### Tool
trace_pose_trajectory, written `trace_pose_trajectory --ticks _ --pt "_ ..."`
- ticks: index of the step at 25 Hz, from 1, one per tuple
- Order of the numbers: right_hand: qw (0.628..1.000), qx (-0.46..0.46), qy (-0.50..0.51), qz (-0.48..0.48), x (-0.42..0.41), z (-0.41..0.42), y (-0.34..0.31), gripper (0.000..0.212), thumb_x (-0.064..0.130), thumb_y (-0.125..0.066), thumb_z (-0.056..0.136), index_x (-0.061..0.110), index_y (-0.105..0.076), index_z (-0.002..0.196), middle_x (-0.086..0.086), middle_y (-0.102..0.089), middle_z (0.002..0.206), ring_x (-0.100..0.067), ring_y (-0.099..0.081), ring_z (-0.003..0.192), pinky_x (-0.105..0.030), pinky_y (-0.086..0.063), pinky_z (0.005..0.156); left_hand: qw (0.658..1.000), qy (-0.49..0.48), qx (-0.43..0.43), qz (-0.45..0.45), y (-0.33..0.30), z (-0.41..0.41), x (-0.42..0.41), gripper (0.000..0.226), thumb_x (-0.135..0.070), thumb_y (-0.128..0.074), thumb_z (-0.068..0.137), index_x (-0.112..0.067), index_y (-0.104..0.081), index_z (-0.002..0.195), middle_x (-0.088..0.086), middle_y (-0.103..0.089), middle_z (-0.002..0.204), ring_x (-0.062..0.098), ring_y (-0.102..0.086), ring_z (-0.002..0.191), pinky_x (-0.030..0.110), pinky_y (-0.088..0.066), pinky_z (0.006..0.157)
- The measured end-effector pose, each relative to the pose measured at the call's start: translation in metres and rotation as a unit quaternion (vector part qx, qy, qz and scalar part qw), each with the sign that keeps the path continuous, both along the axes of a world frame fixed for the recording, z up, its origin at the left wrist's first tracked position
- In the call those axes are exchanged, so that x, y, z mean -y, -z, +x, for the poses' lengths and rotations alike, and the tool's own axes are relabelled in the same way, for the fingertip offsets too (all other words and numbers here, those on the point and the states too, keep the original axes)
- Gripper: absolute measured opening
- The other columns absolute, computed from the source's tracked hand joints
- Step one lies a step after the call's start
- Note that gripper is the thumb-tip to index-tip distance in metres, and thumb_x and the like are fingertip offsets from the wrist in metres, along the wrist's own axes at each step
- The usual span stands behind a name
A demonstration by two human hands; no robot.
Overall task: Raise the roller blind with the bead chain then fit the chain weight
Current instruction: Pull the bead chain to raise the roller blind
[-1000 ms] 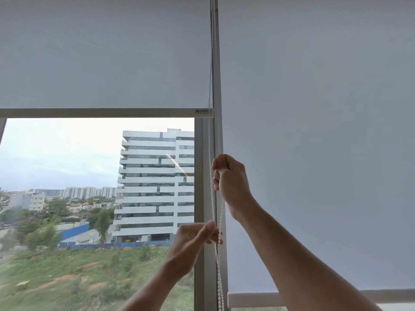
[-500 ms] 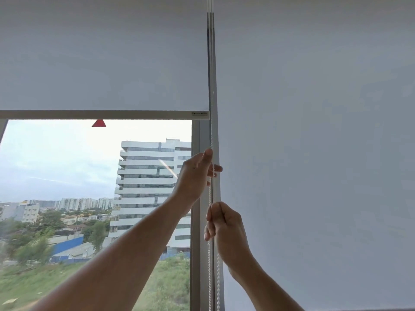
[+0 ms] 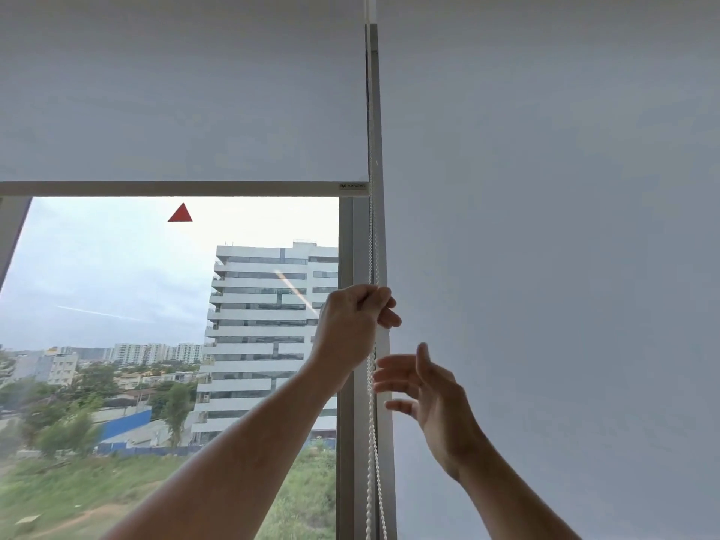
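The white roller blind [image 3: 183, 103] covers the upper part of the left window, its bottom bar [image 3: 183, 188] about a third of the way down the view. The white bead chain [image 3: 372, 442] hangs along the window frame between the two blinds. My left hand [image 3: 352, 325] grips the chain at mid height, fingers curled round it. Just below and to the right, my right hand [image 3: 428, 395] is open with fingers spread beside the chain, holding nothing. No chain weight is in view.
A second white blind [image 3: 545, 247] to the right is fully lowered. The grey window frame post [image 3: 346, 383] runs down the middle. A red triangle sticker [image 3: 180, 213] sits on the glass; buildings and grass lie outside.
My right hand has let go of the chain and opened. My left hand, reaching for the chain half a second ago, now grips it. The blind's bottom bar sits slightly higher against the window.
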State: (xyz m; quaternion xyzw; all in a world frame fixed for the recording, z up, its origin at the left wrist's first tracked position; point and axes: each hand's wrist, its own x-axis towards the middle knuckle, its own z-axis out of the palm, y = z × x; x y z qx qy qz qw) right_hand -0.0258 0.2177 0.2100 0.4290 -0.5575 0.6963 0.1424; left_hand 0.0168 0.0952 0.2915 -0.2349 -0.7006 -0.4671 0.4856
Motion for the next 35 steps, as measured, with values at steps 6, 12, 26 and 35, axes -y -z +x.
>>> trace_pose_trajectory --ticks 6,12,26,35 --pt "0.976 -0.027 0.217 -0.020 0.003 0.008 -0.073 0.056 0.058 -0.038 0.097 0.012 -0.069 0.089 -0.006 -0.074 0.083 -0.020 -0.071 0.080 -0.040 -0.056 0.082 0.998 -0.012 -0.013 -0.054 0.034 0.002 -0.007 0.028 -0.023 -0.057 0.097 -0.028 -0.071 0.073 -0.010 -0.076 0.065 0.000 -0.070 0.061 0.006 -0.046 0.063" --pt "0.976 -0.050 0.210 -0.007 0.014 0.026 -0.135 0.022 0.021 -0.046 0.104 0.015 -0.066 0.096 0.000 -0.070 0.072 -0.009 -0.064 0.061 -0.022 -0.049 0.057 0.996 -0.044 -0.015 -0.078 0.067 0.001 -0.002 0.026 -0.020 -0.058 0.096 -0.022 -0.068 0.071 -0.011 -0.075 0.064 0.000 -0.067 0.060 0.006 -0.042 0.060" --pt "0.949 -0.143 0.281 -0.019 0.020 0.039 -0.093 0.039 0.007 -0.040 0.102 0.025 -0.055 0.070 0.010 -0.055 0.064 -0.009 -0.054 0.061 -0.025 -0.045 0.062 0.993 -0.030 -0.102 -0.049 0.041 0.012 0.024 0.081 -0.088 -0.020 0.076 -0.028 -0.071 0.093 -0.012 -0.074 0.080 0.000 -0.069 0.082 0.025 -0.050 0.078" --pt "0.957 -0.140 0.254 -0.005 0.031 0.041 -0.032 0.036 0.010 -0.038 0.101 0.018 -0.053 0.070 0.005 -0.054 0.054 -0.007 -0.050 0.053 -0.026 -0.044 0.055 0.997 -0.050 -0.056 -0.029 -0.026 0.023 0.008 0.024 -0.046 -0.046 0.096 -0.028 -0.062 0.100 -0.012 -0.069 0.083 0.002 -0.065 0.080 0.032 -0.051 0.073"
